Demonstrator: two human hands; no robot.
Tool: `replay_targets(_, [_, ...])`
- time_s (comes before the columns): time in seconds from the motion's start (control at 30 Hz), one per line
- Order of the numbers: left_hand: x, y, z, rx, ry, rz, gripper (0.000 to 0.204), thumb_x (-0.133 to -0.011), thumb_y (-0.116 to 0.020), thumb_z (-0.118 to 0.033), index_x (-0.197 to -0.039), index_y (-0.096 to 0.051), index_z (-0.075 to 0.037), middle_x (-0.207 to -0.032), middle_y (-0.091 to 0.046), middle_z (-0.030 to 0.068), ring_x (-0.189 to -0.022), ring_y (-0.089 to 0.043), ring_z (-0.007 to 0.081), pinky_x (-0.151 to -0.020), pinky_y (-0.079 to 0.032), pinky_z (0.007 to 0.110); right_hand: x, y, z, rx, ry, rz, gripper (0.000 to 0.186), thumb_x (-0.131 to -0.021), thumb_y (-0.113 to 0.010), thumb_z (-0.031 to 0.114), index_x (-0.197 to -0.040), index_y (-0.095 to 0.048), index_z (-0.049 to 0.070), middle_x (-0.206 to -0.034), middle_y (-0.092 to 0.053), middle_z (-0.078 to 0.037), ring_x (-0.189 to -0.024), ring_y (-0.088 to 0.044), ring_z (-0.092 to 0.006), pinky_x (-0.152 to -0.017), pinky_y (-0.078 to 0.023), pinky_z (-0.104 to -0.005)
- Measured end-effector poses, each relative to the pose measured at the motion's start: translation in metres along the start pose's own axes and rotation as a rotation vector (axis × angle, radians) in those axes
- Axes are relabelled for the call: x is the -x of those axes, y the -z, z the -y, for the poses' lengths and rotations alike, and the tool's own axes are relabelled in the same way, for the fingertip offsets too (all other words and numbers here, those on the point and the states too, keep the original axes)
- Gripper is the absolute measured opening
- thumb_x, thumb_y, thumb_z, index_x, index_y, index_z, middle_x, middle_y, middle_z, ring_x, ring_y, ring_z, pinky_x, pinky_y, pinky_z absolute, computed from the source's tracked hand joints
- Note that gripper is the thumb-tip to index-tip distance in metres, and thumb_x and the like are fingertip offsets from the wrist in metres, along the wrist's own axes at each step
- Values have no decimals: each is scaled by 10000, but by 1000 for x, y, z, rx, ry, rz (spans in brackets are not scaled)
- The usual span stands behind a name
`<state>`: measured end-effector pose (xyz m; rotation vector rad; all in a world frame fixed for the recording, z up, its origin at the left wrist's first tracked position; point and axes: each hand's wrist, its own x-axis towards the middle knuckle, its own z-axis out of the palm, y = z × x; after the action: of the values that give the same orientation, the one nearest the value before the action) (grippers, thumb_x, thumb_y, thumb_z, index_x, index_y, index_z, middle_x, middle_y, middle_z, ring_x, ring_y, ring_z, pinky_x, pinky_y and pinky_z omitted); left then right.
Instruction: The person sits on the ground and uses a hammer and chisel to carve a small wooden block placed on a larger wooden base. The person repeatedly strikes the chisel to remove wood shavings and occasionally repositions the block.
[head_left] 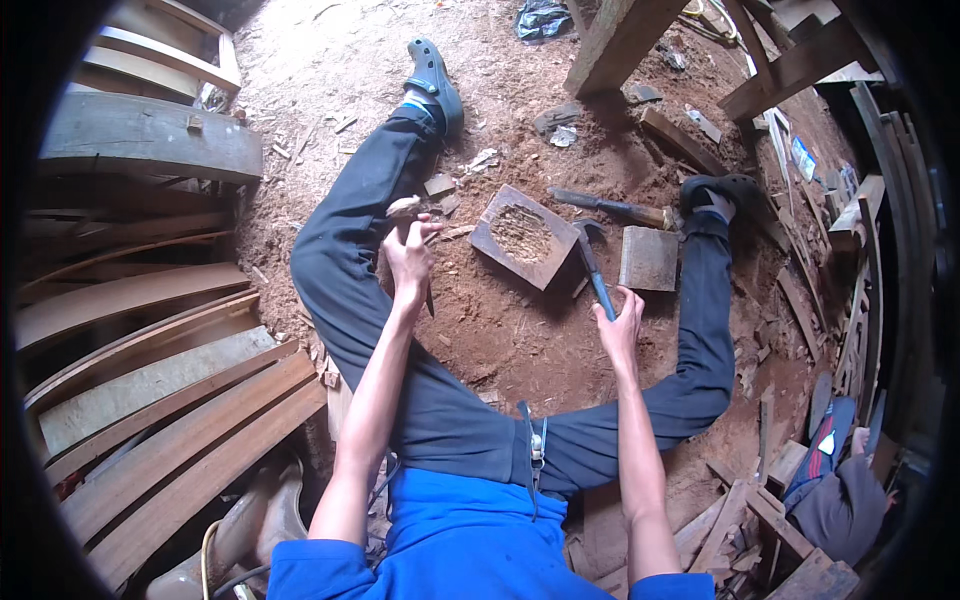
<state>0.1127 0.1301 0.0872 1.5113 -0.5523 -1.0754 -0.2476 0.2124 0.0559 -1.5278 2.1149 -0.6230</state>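
While left fingers (421, 233) wrap round chisel-like tool (404, 208), right fingers (631, 300) grip blue-handled hammer (596, 272).

L hand (409, 258) hid the mid part of a slim tool w/ pale wooden top (404, 208); its thin dark tip was too small to ID. R hand (622, 326) covered the lower end of a blue-handled hammer w/ curved dark head (598, 282). Depth of the hollowed-out square brown wooden block (524, 237) was unclear. Bright blue short-sleeved shirt (470, 540) was cut off at btm edge, crumpled dark plastic bag (541, 20) at top. Curved brown wooden boards (130, 298) faded into the dark L rim.
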Motion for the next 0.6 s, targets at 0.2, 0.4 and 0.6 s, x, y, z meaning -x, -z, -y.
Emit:
replay_targets(0.2, [-48,-35,19,-657,148,212,397,-794,-594,-392,-898,-722,-31,-843,-703,133,-735,-650,214,-641,-500,369,-22,-25,-5,42,-26,195,469,-847,-693,276,-1211,-559,13,-1155,-567,-182,-1043,-586,-304,-903,-472,-422])
replay_targets(0.4, [-58,-62,35,-794,120,294,483,-738,-631,-431,-898,-697,21,-842,-690,236,-837,-681,321,-755,-511,415,-36,-94,51,-301,-71,146,639,-922,-558,403,-1328,-484,-84,-1240,-560,-241,-1082,-608,-320,-896,-494,-399])
replay_targets(0.6, [-50,-34,40,-842,162,304,515,-728,-630,-463,-847,-711,31,-762,-692,232,-750,-698,359,-702,-530,427,-32,-100,54,-554,-123,327,594,-884,-561,262,-1341,-454,-103,-1289,-514,-243,-1192,-557,-309,-930,-501,-382])
